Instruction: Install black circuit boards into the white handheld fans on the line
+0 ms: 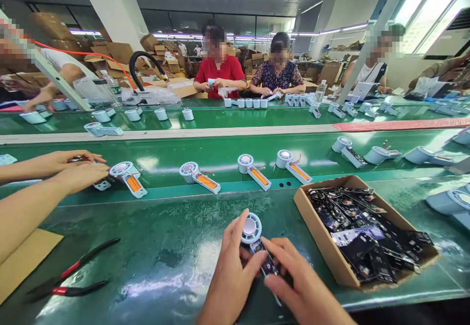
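Low in the middle of the head view, both my hands grip one small handheld fan (251, 228) with a round white head. My left hand (230, 271) wraps its handle from the left, fingers closed. My right hand (301, 286) pinches a black circuit board (267, 262) against the fan's handle. Just to the right stands a cardboard box (316, 227) filled with several black circuit boards (367, 232).
Several open fans with orange batteries (200, 176) lie on the green conveyor belt (220, 144). Red-handled pliers (69, 276) lie at the left on the green bench. A co-worker's hands (73, 168) work at the left. Other people sit across the belt.
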A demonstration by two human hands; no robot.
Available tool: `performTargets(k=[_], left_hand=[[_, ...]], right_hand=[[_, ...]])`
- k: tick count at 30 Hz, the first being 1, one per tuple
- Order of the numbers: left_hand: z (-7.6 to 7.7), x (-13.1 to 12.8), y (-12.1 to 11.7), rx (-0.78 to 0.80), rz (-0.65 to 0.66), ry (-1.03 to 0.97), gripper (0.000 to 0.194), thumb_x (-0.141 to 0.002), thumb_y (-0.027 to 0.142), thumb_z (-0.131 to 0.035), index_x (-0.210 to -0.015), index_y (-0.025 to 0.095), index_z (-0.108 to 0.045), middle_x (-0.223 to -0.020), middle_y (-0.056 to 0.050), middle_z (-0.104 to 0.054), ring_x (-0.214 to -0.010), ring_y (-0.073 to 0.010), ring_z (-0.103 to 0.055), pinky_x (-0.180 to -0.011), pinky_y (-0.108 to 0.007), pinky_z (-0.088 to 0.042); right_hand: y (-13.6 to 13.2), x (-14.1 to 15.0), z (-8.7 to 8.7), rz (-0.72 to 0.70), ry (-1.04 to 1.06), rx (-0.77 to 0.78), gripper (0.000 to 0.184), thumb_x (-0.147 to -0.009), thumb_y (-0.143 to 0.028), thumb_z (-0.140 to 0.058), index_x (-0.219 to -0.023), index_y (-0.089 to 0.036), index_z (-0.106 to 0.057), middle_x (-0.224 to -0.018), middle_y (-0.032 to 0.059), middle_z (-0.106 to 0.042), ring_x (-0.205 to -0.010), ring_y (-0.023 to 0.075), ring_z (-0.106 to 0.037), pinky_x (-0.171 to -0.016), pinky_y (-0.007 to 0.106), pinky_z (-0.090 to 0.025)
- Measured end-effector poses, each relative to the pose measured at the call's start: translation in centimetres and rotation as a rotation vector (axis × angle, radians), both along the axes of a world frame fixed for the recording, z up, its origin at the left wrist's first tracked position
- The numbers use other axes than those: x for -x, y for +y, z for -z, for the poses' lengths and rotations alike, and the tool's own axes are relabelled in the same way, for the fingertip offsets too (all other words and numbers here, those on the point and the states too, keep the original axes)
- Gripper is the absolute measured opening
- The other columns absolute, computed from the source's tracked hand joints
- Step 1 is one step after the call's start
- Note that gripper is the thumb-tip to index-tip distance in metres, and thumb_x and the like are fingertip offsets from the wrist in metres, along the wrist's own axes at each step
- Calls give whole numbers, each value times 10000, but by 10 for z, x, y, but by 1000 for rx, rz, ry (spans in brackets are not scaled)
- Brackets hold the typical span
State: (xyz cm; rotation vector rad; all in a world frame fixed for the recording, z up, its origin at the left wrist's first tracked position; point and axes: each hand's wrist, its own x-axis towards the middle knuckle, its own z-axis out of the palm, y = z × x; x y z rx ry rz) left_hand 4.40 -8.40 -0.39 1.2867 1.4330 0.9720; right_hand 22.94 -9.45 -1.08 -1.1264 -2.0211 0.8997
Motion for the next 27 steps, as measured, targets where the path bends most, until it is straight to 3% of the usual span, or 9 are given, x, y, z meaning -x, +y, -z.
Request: performTargets(k=[5,9,12,15,17,20,23,25,27], left_hand=[[-9,-1,1,51,-5,-71,670,-884,309,-636,-1487,413,-364,-1456,-51,-403,-722,-119,-590,-686,-316,-616],[-14,-3,0,69,-18,-49,683,-885,304,-634,-1501,364,-347,-1468,-73,-417,-712,-105,-586,-700,-290,-597],[-13,-3,-1,58,-1,-51,676,-904,328,-615,-1509,384,-318,-1489,-66,-383,-709,-97,-590,-707,-289,-593],[-11,-2,-1,40,27,-82,656,-926,335,-590,-1506,427,-299,-1517,-41,-337,-682,-83,-574,-674,-279,-586],[-10,-1,-1,29,36,-82,648,-937,328,-571,-1508,440,-286,-1530,-34,-328,-664,-84,-557,-652,-282,-576],[-10,0,-3,-91,43,9,610,-943,302,-559,-1495,435,-337,-1556,-23,-320,-992,-184,-619,-881,-349,-552],[-13,1,-5,-195,66,105,581,-951,282,-548,-1484,432,-373,-1600,-11,-273,-1418,-288,-371,-1112,-438,-405],[-16,2,-5,-182,103,113,577,-956,293,-539,-1491,426,-369,-1613,-24,-257,-1421,-303,-379,-1099,-453,-417],[-16,2,-6,-175,132,82,572,-953,338,-550,-1496,401,-381,-1614,-39,-266,-1384,-316,-428,-1068,-449,-449]], right_hand=[[1,-32,-15,-74,97,282,477,-906,-200,-646,-1369,-285,-574,-1121,46,-642,-887,173,-638,-778,283,-541],[-1,-24,-13,-73,-95,279,523,-795,-215,-815,-1287,-263,-645,-932,-7,-628,-757,160,-578,-699,268,-468],[0,-17,-17,-96,-146,267,402,-817,-258,-811,-1199,-246,-688,-861,-26,-602,-725,150,-561,-677,253,-436],[2,-14,-24,-94,-142,248,257,-863,-250,-757,-1113,-252,-700,-893,-25,-616,-758,150,-567,-704,247,-430],[4,-12,-29,-78,-125,262,285,-843,-205,-744,-1118,-253,-685,-963,-16,-624,-758,140,-565,-705,240,-435],[9,-6,-33,-80,-45,369,345,-780,-171,-736,-1115,-232,-676,-868,-31,-612,-668,116,-526,-614,212,-417],[14,0,-30,-164,185,577,318,-856,-344,-665,-1138,-198,-657,-795,-35,-595,-525,72,-410,-465,179,-346],[14,3,-24,-178,306,684,393,-892,-473,-610,-1134,-166,-651,-823,-16,-605,-448,41,-350,-389,174,-281],[14,5,-17,-114,355,712,427,-876,-521,-632,-1074,-143,-661,-829,4,-624,-443,37,-389,-392,177,-287]])
